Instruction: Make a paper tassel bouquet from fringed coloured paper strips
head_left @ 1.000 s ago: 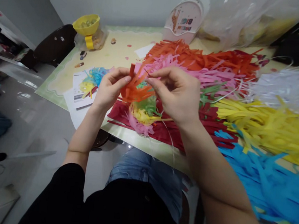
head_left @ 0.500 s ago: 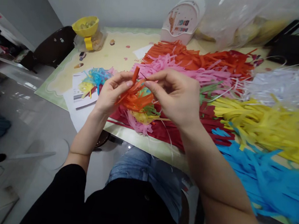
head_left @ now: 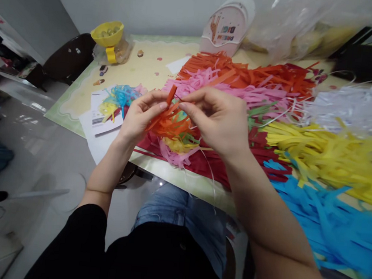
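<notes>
An orange paper tassel with a rolled top is pinched between the thumb and fingers of my left hand. Beside it, my right hand is closed at thumb and forefinger on a thin dark strand by the tassel's top. Green, yellow and pink fringes hang together just below the orange one. Behind and under my hands lie cut strips: orange, pink and dark red.
Yellow strips, blue strips and white strips spread to the right. A pink box and a yellow funnel stand at the back. Small coloured tassels lie on papers at left.
The rolled orange top has tilted slightly to the right in my left hand. My right hand has barely moved; the rest of the table looks the same.
</notes>
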Demonstrator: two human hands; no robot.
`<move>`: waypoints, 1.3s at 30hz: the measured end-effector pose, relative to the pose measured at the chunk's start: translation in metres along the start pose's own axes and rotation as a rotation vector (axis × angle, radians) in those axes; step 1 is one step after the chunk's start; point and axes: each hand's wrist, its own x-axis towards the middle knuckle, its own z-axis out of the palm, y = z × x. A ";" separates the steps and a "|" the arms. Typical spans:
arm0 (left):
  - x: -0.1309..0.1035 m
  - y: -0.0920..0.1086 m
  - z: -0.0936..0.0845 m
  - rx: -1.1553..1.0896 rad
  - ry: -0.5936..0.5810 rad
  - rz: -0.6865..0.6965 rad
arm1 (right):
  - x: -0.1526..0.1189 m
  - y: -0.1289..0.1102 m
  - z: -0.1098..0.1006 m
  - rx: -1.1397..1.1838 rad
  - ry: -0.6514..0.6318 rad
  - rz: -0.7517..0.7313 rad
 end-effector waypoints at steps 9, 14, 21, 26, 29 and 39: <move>-0.006 0.023 0.011 -0.216 -0.043 -0.172 | 0.005 0.008 0.003 0.249 -0.115 0.175; -0.016 0.016 0.012 -0.222 -0.101 -0.275 | 0.007 0.016 0.003 0.375 -0.264 0.304; -0.036 -0.012 0.010 0.117 -0.240 -0.138 | 0.024 0.023 -0.007 0.663 0.445 0.064; -0.023 -0.048 -0.043 0.584 0.070 -0.265 | 0.025 0.041 -0.010 0.629 0.430 -0.006; -0.008 -0.063 -0.096 1.119 0.224 -0.515 | 0.018 0.042 -0.004 0.648 0.408 0.036; -0.019 -0.069 -0.162 1.210 0.226 -0.793 | 0.012 0.040 0.007 0.631 0.331 0.056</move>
